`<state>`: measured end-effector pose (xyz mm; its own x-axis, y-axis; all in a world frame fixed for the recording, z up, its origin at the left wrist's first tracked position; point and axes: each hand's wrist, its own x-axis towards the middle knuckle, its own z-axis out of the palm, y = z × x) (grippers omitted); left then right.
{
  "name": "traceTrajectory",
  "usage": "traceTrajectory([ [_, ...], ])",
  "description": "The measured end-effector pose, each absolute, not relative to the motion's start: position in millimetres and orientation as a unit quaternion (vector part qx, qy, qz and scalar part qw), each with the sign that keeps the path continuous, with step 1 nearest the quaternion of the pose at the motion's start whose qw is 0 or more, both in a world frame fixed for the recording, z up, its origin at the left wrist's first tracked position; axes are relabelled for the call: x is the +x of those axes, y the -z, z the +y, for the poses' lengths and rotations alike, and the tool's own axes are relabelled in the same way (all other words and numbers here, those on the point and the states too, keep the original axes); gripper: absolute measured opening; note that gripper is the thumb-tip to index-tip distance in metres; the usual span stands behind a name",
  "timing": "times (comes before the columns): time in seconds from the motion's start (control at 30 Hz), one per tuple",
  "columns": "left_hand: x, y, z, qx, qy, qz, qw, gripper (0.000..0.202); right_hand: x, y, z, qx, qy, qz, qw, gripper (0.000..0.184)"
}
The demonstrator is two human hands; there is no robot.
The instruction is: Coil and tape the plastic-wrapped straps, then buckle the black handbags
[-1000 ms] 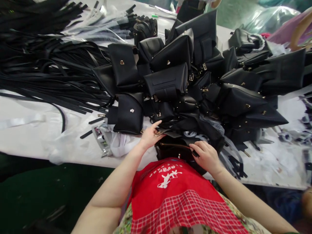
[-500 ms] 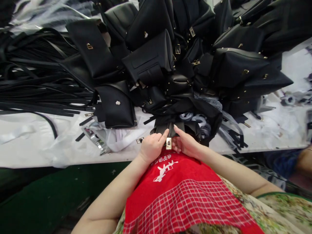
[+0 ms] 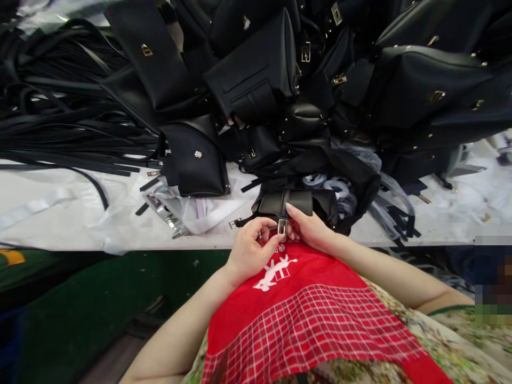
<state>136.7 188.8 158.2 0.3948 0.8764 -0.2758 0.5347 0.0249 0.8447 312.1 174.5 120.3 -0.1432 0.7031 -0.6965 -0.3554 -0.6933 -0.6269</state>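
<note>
A small black bag point(image 3: 300, 204) lies at the table's front edge, against the red apron point(image 3: 304, 272). A gold metal clasp plate point(image 3: 282, 227) with a rectangular slot hangs at the bag's front. My left hand point(image 3: 253, 246) pinches this clasp plate at its left side, thumb low and forefinger high. My right hand point(image 3: 310, 228) grips the front of the bag, its thumb on top of the black strap and its fingers curled underneath, partly hidden. A small buckle point(image 3: 235, 224) on a thin strap sticks out left of the bag.
Black handbags point(image 3: 248, 69) with gold fittings are heaped across the back. Long black straps point(image 3: 60, 117) lie piled at left. One small bag point(image 3: 198, 160) stands on the white table point(image 3: 132, 234), beside clear plastic wrapping point(image 3: 166, 210). Coiled clear strips point(image 3: 340, 192) sit right of the bag.
My left hand has gone from a finger laid along the strap to a thumb-and-forefinger pinch on the clasp plate. My right hand keeps its hold. The camera view has shifted slightly.
</note>
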Motion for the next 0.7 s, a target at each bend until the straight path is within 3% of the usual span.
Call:
traceTrajectory([
  [0.3,133.7,-165.6,195.9,0.706,-0.21,0.483,0.474,0.015,314.8,-129.1,177.9,-0.507,-0.776,-0.119,0.355,0.049],
  [0.57,117.4,-175.9,195.3,0.9,-0.178,0.334,0.215,0.022,315.0,-127.5,178.9,-0.499,-0.781,-0.112,0.359,0.047],
  [0.7,113.5,-177.2,195.5,0.942,-0.145,0.27,0.139,0.027,314.7,-125.7,178.0,-0.495,-0.782,-0.109,0.362,0.047],
])
